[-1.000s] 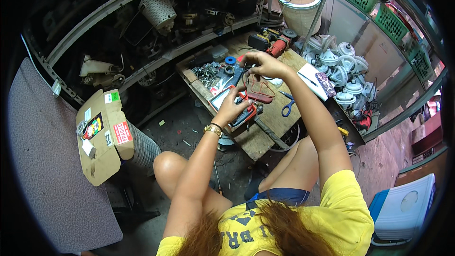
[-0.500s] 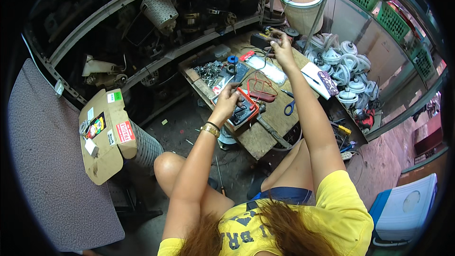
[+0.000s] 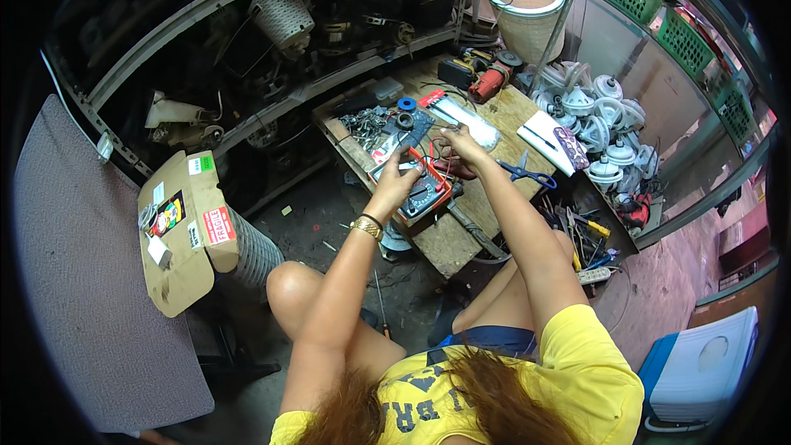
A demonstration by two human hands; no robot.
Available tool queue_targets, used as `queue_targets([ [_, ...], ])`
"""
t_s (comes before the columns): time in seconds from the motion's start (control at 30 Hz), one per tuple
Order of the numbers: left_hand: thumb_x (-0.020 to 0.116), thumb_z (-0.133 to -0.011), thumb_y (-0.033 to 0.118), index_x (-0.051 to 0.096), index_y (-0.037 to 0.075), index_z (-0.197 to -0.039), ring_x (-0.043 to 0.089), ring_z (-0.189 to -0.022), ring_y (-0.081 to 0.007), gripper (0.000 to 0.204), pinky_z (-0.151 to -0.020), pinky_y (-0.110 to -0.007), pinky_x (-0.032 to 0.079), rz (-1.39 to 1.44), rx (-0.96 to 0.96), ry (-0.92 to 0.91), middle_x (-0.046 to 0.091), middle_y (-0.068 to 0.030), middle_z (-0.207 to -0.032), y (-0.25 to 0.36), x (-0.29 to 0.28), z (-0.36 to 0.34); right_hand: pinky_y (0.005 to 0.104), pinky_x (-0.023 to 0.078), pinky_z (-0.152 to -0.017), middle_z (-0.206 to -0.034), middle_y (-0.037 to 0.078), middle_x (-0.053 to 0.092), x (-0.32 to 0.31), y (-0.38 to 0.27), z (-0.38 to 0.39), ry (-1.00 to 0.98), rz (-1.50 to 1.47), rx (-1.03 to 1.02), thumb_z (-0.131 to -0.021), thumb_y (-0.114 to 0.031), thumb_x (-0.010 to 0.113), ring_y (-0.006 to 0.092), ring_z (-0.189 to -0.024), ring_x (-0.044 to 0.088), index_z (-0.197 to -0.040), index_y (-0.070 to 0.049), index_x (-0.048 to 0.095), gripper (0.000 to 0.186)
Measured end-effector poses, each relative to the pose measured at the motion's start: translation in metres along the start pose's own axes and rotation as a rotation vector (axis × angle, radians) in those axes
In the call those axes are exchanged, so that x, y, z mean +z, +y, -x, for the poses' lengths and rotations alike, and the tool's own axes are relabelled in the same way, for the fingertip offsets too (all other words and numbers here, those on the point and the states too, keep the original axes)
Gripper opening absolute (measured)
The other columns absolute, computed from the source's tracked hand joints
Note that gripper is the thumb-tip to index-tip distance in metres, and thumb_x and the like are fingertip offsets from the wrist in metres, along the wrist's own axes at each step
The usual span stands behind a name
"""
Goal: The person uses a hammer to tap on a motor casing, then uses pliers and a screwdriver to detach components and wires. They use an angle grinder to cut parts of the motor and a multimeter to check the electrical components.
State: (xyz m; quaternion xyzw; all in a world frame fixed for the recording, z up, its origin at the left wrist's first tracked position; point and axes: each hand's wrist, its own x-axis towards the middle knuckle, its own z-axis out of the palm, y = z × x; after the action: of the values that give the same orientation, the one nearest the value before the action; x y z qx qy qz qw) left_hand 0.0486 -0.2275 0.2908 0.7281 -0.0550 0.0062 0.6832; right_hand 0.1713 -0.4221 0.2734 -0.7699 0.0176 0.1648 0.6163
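The left hand (image 3: 395,184) rests on the red-cased multimeter (image 3: 416,189) lying on the wooden counter (image 3: 449,239). The right hand (image 3: 456,147) pinches its red and black leads (image 3: 445,166). Measuring seems prepared; next the probes need careful separating.

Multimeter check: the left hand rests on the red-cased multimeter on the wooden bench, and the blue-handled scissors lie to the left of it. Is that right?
Not quite. In the head view the left hand does rest on the red-cased multimeter on the wooden bench, but the blue-handled scissors lie to the right of it, beyond the right hand, not to the left.
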Motion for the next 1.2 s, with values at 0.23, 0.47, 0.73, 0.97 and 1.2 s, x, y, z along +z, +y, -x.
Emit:
queue_targets([
  [0.23, 0.057, -0.092, 0.014, 0.05, 0.0, -0.132, 0.053, -0.118, -0.0199, 0.042, -0.099, -0.032, 0.042, -0.108, 0.236, 0.088, 0.057, -0.0114, -0.127, 0.096, -0.094, 0.092, 0.0299, 0.05, -0.07, -0.112, 0.012, 0.054, 0.009, -0.001, 0.028, -0.017, 0.015, -0.187, -0.09, -0.023, 0.065, 0.0151, -0.085, 0.055, -0.143, 0.001, 0.021, 0.073],
  [0.47, 0.047, -0.096, 0.051, 0.055, 0.008, -0.126, 0.058, -0.101, -0.0169, 0.053, -0.085, -0.031, 0.047, -0.17, -0.434, 0.567, 0.062, -0.0057, -0.114, 0.028, -0.194, 0.379, 0.0325, 0.051, -0.078, -0.12, 0.016, 0.054, -0.003, 0.008, 0.041, -0.052, 0.011, -0.256, -0.088, -0.022, 0.065, 0.0194, -0.096, 0.058, -0.146, -0.007, 0.023, 0.073],
  [0.73, 0.042, -0.093, 0.059, 0.055, 0.002, -0.126, 0.059, -0.099, -0.0244, 0.067, -0.089, -0.037, 0.045, 0.408, -1.551, 0.385, 0.062, -0.0101, -0.118, -0.094, -0.095, 0.589, 0.0347, 0.049, -0.084, -0.121, 0.012, 0.055, -0.014, 0.03, 0.033, -0.04, -0.013, -0.254, -0.087, -0.021, 0.066, 0.0206, -0.102, 0.058, -0.146, -0.007, 0.024, 0.074],
  [0.97, 0.04, -0.095, 0.052, 0.057, 0.002, -0.124, 0.06, -0.096, -0.024, 0.061, -0.086, -0.037, 0.046, 0.358, -1.405, 0.458, 0.063, -0.0109, -0.114, -0.125, -0.083, 0.571, 0.0351, 0.049, -0.085, -0.129, 0.016, 0.051, -0.017, 0.029, 0.035, -0.034, 0.015, -0.281, -0.086, -0.021, 0.068, 0.0228, -0.107, 0.057, -0.147, -0.004, 0.021, 0.078],
  [1.2, 0.039, -0.096, 0.046, 0.058, 0.001, -0.121, 0.061, -0.093, -0.0237, 0.055, -0.083, -0.037, 0.048, 0.34, -1.422, 0.452, 0.065, -0.0118, -0.11, -0.137, -0.08, 0.575, 0.0342, 0.05, -0.081, -0.131, 0.018, 0.05, -0.026, 0.034, 0.048, 0.001, 0.043, -0.25, -0.087, -0.024, 0.066, 0.0235, -0.107, 0.057, -0.148, -0.007, 0.022, 0.077],
])
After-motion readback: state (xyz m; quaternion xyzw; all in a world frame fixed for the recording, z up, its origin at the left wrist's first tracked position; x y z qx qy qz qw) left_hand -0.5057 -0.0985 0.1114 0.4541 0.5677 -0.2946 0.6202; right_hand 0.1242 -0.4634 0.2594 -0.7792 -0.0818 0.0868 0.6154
